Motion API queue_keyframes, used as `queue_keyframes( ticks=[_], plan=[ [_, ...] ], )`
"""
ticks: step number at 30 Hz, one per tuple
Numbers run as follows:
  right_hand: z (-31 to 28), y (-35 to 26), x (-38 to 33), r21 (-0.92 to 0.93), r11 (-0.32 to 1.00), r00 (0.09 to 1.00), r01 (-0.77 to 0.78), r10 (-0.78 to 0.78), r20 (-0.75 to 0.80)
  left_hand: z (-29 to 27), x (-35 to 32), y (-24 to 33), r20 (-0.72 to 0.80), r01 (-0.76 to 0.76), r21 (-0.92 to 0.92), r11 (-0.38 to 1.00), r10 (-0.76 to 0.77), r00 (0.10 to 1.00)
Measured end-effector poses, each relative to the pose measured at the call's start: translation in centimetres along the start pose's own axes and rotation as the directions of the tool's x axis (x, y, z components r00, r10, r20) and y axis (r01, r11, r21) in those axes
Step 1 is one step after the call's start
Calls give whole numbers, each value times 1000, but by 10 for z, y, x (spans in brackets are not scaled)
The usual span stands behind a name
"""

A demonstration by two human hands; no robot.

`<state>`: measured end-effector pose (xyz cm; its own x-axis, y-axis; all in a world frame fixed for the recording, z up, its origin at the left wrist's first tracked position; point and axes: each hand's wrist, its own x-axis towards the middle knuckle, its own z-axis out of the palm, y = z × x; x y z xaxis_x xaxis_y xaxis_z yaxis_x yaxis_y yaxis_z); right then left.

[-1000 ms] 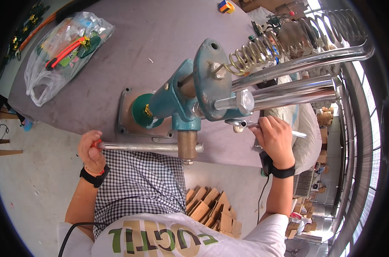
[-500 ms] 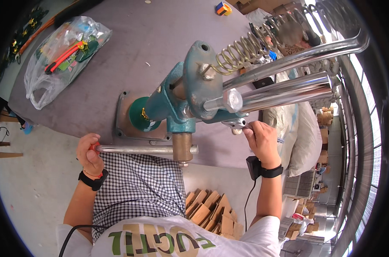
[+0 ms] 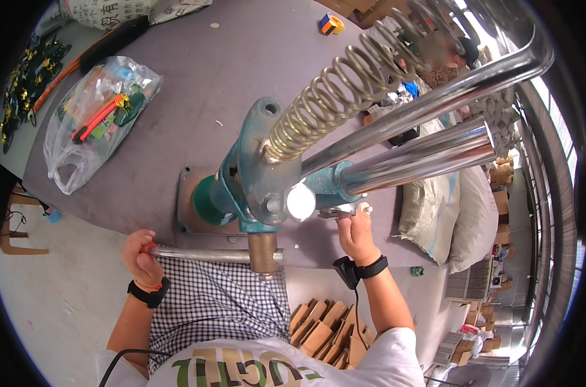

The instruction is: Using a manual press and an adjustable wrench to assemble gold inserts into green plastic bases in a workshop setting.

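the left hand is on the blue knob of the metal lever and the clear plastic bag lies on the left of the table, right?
Not quite: the knob at the left hand is red, not blue, as the head view shows. The rest stands.

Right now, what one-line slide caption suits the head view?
Left hand on the red-knobbed lever, right hand holding a wrench-like metal tool at a teal hand press.

The left grip [image 3: 142, 260] curls loosely, the right grip [image 3: 357, 238] tightly, well apart.
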<state>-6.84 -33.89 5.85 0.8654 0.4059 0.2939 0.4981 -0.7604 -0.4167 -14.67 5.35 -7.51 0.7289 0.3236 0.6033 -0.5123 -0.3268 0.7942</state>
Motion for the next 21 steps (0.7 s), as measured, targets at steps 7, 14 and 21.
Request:
queue_keyframes(
  ticks=[7, 14, 21],
  plan=[
    [-34, -21, 0, -237, 971, 998, 15, -1, 59, 3, 0, 1, -1, -14, 10, 1000, 14, 1000],
    [-75, -60, 19, -535, 845, 994, -2, 62, 95, 4, 4, 2, 0, -6, -6, 1000, 6, 1000],
    [-101, -87, 47, -700, 706, 974, 109, 63, 216, 3, 4, 0, -1, 0, -4, 1000, 0, 1000]
  ],
)
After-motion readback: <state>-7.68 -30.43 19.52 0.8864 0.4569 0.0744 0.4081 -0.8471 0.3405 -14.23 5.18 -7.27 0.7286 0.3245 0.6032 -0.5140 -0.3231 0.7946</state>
